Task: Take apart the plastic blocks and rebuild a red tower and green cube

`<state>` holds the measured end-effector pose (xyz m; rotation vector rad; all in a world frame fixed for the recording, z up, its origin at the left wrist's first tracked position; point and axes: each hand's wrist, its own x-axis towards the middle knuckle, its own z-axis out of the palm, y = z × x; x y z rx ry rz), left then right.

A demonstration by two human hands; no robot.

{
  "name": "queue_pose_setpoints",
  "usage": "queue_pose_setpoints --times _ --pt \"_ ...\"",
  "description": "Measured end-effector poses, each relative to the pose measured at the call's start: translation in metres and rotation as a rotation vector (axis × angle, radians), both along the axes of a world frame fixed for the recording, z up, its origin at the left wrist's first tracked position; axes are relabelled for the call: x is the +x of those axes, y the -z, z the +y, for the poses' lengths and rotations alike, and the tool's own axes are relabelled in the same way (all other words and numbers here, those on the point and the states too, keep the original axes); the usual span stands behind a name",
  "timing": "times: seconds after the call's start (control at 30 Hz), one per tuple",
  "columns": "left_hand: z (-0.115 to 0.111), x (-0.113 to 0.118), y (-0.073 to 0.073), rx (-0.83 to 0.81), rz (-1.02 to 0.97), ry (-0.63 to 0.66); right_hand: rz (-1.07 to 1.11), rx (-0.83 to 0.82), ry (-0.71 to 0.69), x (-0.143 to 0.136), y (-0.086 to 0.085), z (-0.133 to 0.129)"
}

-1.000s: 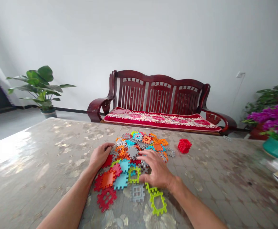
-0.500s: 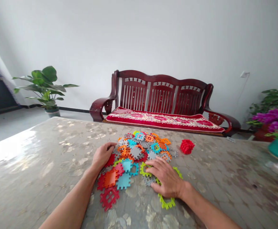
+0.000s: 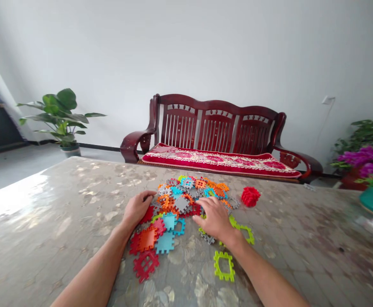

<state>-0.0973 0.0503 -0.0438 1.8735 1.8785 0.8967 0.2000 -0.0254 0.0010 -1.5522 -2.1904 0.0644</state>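
Observation:
A heap of interlocking plastic tiles (image 3: 181, 204) in orange, grey, blue, red and green covers the middle of the table. My left hand (image 3: 138, 208) rests at its left edge, fingers loosely bent, nothing visible in them. Over the right side of the heap, my right hand (image 3: 216, 218) is open with thumb and fingers apart, hiding part of a grey tile (image 3: 208, 238) and green tiles. Nearer lie a green frame tile (image 3: 224, 254), a red window tile (image 3: 146, 265), an orange tile (image 3: 148, 238) and a light blue tile (image 3: 165, 243). A red block of joined tiles (image 3: 250, 196) stands right of the heap.
The patterned table (image 3: 77, 221) has a glossy cover. Behind it is a wooden bench (image 3: 218, 123) with a red floral cushion. A potted plant (image 3: 65, 115) stands at left; purple flowers (image 3: 370, 160) in a teal pot are at right.
My right hand has moved up and away from me, from the green tiles towards the heap. The nearest green frame tile now lies uncovered, and another shows farther right. My left hand has stayed put.

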Motion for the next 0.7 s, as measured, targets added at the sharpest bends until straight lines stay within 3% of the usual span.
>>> queue_pose_setpoints --times 0.2,0.33,0.47,0.7 --pt "-0.001 0.000 0.000 -0.012 0.000 -0.002 -0.115 -0.043 0.051 -0.014 0.009 0.004" --pt "-0.001 0.001 -0.002 -0.026 0.001 -0.006 -0.099 -0.010 0.007 -0.010 0.007 0.001" --pt "-0.002 0.001 -0.003 -0.017 0.005 -0.003 0.002 0.010 0.044 -0.001 0.001 0.005" --pt "-0.001 0.001 -0.003 -0.005 0.010 -0.002 0.312 -0.066 0.228 0.026 -0.003 0.021"
